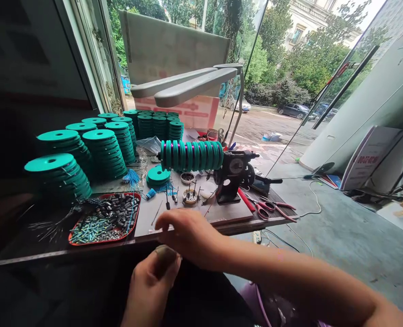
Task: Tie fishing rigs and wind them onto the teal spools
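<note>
My left hand (154,279) is low in front of the table edge, its thumb and fingers pressed together. What it pinches is too small to make out. Just above it, my right hand (188,231) bends down at the wrist with curled fingers, close to the left thumb. Anything between its fingertips is hidden. Beyond my hands, a hand-cranked winder (235,168) carries a row of green foam spools (192,155) on its shaft. A small round holder (190,196) with upright black pins stands nearer to me.
Stacks of green spools (101,154) fill the table's left. A red-rimmed tray (138,213) holds small dark and blue parts. Red-handled scissors (263,212) and pliers (285,211) lie at the right edge. A lamp (194,86) hangs over the winder.
</note>
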The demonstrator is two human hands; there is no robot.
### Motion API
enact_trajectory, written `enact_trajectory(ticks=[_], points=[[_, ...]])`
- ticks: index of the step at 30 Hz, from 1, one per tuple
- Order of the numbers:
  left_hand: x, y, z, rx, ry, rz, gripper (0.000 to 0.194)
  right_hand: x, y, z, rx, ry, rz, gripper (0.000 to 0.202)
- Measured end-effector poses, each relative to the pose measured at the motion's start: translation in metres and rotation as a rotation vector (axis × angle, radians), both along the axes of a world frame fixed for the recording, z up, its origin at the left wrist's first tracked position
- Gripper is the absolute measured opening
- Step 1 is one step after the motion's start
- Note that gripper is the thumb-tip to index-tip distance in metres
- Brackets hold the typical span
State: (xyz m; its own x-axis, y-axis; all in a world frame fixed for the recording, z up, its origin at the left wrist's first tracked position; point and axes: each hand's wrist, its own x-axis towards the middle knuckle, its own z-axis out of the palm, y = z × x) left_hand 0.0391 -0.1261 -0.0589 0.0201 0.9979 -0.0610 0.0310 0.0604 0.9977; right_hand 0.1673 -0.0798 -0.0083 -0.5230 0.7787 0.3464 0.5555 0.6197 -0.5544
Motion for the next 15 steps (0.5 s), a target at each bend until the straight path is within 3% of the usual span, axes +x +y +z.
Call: enact_trajectory(ticks=[3, 6, 10, 15], points=[[0.000, 0.005, 0.004, -0.387, -0.380, -0.118, 0.010, 0.031, -0.021, -0.023, 0.471, -0.073, 0.107, 0.015], [0.001, 0.007, 0.000, -0.603, -0.590, -0.084, 0.013, 0.047, -0.032, -0.047, 0.698, -0.175, 0.243, 0.016], [0.004, 0.005, -0.005, -0.678, -0.666, -0.012, 0.017, 0.042, -0.032, -0.065, 0.827, -0.195, 0.215, 0.009], [0.004, 0.005, -0.006, -0.656, -0.614, -0.050, 0.015, 0.038, -0.031, -0.068, 0.826, -0.206, 0.186, 0.010]])
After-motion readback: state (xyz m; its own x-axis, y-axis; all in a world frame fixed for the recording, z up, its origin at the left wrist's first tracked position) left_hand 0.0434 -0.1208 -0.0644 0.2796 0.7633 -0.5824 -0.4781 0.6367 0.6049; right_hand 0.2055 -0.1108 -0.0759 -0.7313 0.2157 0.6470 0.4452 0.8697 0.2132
